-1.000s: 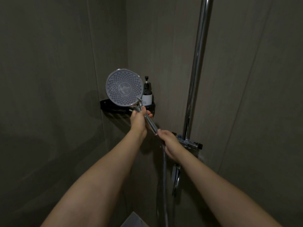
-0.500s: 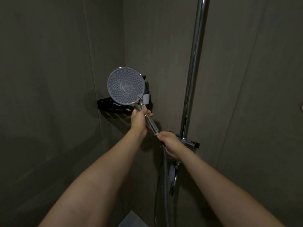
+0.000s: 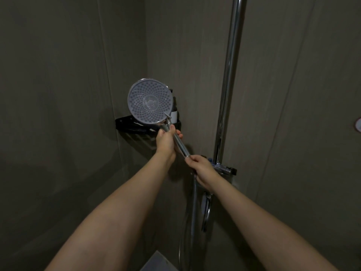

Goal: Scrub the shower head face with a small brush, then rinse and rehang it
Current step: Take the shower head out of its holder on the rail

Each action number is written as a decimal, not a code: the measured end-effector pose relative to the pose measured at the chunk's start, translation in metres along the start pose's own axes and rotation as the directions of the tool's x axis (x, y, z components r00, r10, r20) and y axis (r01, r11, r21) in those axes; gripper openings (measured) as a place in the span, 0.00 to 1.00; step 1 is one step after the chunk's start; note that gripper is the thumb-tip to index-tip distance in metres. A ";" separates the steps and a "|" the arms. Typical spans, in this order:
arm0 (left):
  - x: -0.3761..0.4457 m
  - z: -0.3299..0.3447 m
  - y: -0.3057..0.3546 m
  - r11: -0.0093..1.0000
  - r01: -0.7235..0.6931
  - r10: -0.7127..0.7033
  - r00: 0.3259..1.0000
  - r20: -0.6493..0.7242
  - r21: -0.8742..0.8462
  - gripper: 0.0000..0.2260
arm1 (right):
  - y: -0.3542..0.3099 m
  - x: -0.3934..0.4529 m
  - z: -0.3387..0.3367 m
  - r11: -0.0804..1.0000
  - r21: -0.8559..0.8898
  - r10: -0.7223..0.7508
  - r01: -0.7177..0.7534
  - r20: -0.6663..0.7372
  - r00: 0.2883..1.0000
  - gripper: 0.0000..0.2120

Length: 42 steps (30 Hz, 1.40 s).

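Observation:
The round shower head [image 3: 150, 101] faces me, its grey nozzle face upright in front of the wall corner. Its chrome handle [image 3: 180, 146] slants down to the right. My left hand [image 3: 165, 141] is closed around the top of the handle, just under the head. Lower down, my right hand [image 3: 203, 169] grips the handle's bottom end where the hose [image 3: 193, 208] joins. The hose hangs straight down from there. No brush is in sight.
A black corner shelf [image 3: 127, 124] with a dark pump bottle [image 3: 174, 112] sits right behind the shower head. A chrome riser rail [image 3: 230, 75] runs up the right wall, with the mixer valve [image 3: 224, 169] at its foot. A small round fitting [image 3: 358, 124] shows at the right edge.
Both hands keep their grip on the handle. The head has tilted a little, so its face turns more squarely toward me, and the view has shifted slightly.

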<state>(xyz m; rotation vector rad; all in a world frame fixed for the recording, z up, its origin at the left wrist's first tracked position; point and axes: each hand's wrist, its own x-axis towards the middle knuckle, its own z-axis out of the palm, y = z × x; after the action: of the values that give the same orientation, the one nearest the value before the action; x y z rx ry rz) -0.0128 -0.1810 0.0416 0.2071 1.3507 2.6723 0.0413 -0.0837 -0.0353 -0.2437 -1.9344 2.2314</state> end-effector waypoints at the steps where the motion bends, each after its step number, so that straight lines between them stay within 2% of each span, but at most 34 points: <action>1: 0.000 0.000 0.000 1.000 0.004 -0.004 1.000 0.003 0.005 0.05 | -0.002 -0.003 0.001 0.999 0.038 0.015 -0.015 -0.005 1.000 0.06; 5: -0.001 -0.001 -0.004 1.000 0.010 -0.010 1.000 0.009 0.012 0.05 | 0.000 -0.004 -0.002 0.998 -0.053 0.040 -0.038 0.047 0.998 0.06; 8: -0.001 0.000 -0.005 1.000 0.003 -0.003 1.000 0.003 0.008 0.05 | 0.000 -0.005 -0.005 0.999 0.006 0.035 -0.035 0.019 0.999 0.07; 11: -0.002 0.001 -0.004 1.000 0.001 -0.001 1.000 -0.003 0.014 0.06 | 0.000 -0.004 -0.004 0.999 -0.034 0.014 -0.014 0.023 1.000 0.04; 13: -0.003 0.003 -0.003 1.000 0.003 -0.003 1.000 -0.006 0.014 0.06 | 0.001 -0.003 -0.005 0.998 0.061 0.007 -0.007 -0.003 1.000 0.03; 17: -0.003 0.004 -0.004 0.999 0.011 -0.011 1.000 0.001 0.032 0.06 | 0.002 -0.001 -0.008 1.000 -0.007 0.028 -0.028 0.068 0.997 0.06; 20: -0.004 0.005 -0.005 0.999 0.020 -0.020 1.000 0.010 0.040 0.06 | 0.005 -0.002 -0.012 0.994 0.104 0.029 -0.031 0.020 0.999 0.11; 24: -0.002 0.005 -0.008 0.999 0.010 -0.011 1.000 0.013 0.047 0.05 | 0.004 -0.004 -0.012 0.999 0.040 0.006 -0.006 -0.002 1.000 0.05; 26: -0.001 0.004 -0.009 0.999 0.013 -0.014 1.000 0.024 0.042 0.04 | 0.005 -0.003 -0.014 0.997 0.079 -0.006 0.006 -0.003 1.000 0.06; 30: -0.001 0.005 -0.011 0.998 -0.001 0.000 1.000 0.018 0.060 0.05 | 0.005 -0.004 -0.010 1.000 -0.015 0.021 -0.020 0.039 0.999 0.08; 34: 0.000 0.005 -0.012 0.999 0.006 -0.007 1.000 0.020 0.042 0.05 | 0.005 -0.003 -0.011 0.988 0.156 0.002 -0.001 -0.010 1.000 0.10; 37: 0.001 0.004 -0.012 0.999 0.006 -0.006 1.000 0.012 0.051 0.05 | 0.005 -0.003 -0.012 0.998 0.057 0.018 -0.018 0.000 1.000 0.09; 39: 0.002 0.004 -0.012 0.999 0.003 -0.004 1.000 0.021 0.051 0.04 | 0.006 -0.002 -0.013 0.997 0.071 0.005 -0.003 -0.018 1.000 0.05; 42: 0.003 0.003 -0.013 0.998 0.000 -0.002 1.000 0.024 0.069 0.04 | 0.004 -0.002 -0.012 0.996 0.073 0.040 -0.041 0.007 0.999 0.08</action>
<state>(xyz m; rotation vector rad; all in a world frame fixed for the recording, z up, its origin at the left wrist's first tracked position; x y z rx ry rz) -0.0140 -0.1706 0.0324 0.2456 1.4363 2.6158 0.0464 -0.0731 -0.0410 -0.2696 -1.8622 2.3254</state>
